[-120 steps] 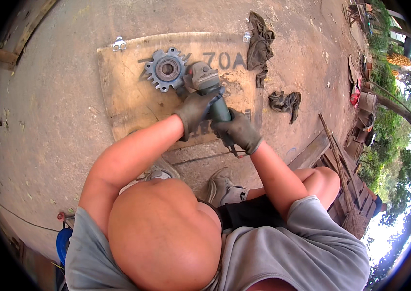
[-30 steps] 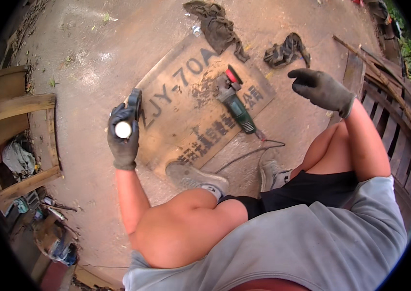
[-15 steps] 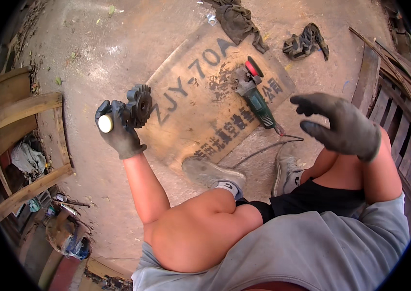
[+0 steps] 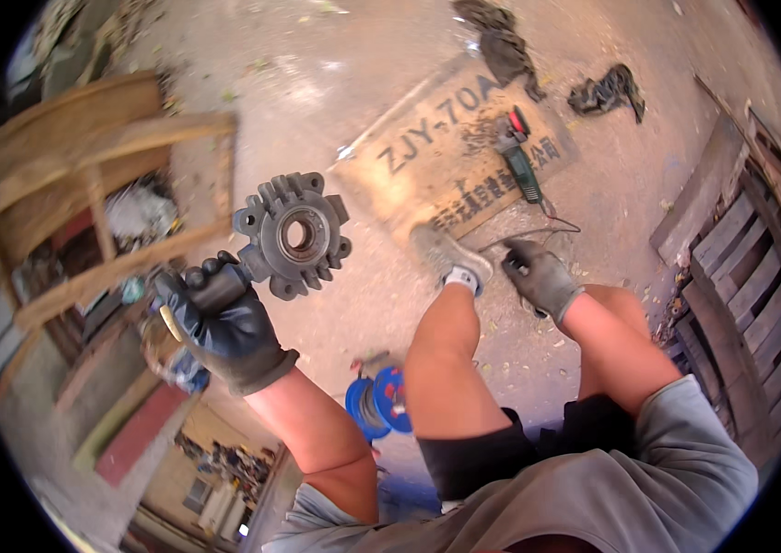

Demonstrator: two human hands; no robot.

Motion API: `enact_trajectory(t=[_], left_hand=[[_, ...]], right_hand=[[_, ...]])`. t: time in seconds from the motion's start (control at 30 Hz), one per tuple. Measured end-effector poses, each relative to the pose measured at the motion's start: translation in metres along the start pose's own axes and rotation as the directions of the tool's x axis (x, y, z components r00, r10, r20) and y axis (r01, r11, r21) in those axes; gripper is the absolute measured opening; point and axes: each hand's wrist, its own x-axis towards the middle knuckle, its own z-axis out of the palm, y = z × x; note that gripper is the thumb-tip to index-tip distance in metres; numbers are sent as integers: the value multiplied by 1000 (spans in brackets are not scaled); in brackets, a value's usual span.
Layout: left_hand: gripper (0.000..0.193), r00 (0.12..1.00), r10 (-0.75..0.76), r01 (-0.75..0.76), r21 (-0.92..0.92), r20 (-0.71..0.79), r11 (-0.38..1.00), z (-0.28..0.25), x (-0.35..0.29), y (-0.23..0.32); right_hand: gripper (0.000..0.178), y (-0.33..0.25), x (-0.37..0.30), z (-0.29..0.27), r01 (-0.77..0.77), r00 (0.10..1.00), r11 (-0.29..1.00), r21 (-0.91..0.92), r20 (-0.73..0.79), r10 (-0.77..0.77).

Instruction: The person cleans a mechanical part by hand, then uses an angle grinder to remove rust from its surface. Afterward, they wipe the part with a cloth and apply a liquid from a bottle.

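Observation:
My left hand point(image 4: 229, 332), in a dark coated glove, is closed around the short stub of a finned metal housing point(image 4: 266, 238). The housing is dark grey, with lugs, ribs and a round ringed bore turned upward, and it is held up off the ground. A thin pale edge shows beside the left thumb; what it belongs to is unclear. My gloved right hand point(image 4: 542, 281) hangs over the ground by my shoe, its fingers loosely bent and apart from the thumb, with nothing visible in it. A green angle grinder point(image 4: 521, 170) with a red disc lies beyond it.
The grinder lies on a printed wooden board point(image 4: 413, 184), its cord trailing near my shoe. Dark rags point(image 4: 607, 92) are at the back. A wooden frame point(image 4: 123, 249) stands at left, slatted pallets point(image 4: 731, 286) at right. A blue spool point(image 4: 376, 404) is beside my leg.
My view has swung left and my legs have straightened. My left hand has turned, so the housing's bore now faces up. The right hand has dropped inward and its fingers have curled.

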Motion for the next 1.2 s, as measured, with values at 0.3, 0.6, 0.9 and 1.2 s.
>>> enact_trajectory(t=[0.3, 0.6, 0.9, 1.2], left_hand=[[20, 943, 319, -316, 43, -91, 948, 77, -166, 469], [26, 946, 321, -317, 68, -51, 946, 37, -240, 758], [20, 861, 502, -484, 181, -75, 856, -89, -278, 851], [17, 723, 552, -512, 215, -415, 832, -291, -323, 871]], right_hand=[[45, -91, -186, -119, -95, 983, 963, 252, -129, 131], [33, 28, -164, -312, -16, 989, 611, -791, 77, 125], [45, -128, -143, -193, 103, 982, 169, -980, 128, 139], [24, -378, -48, 67, 465, 831, 571, -677, 557, -16]])
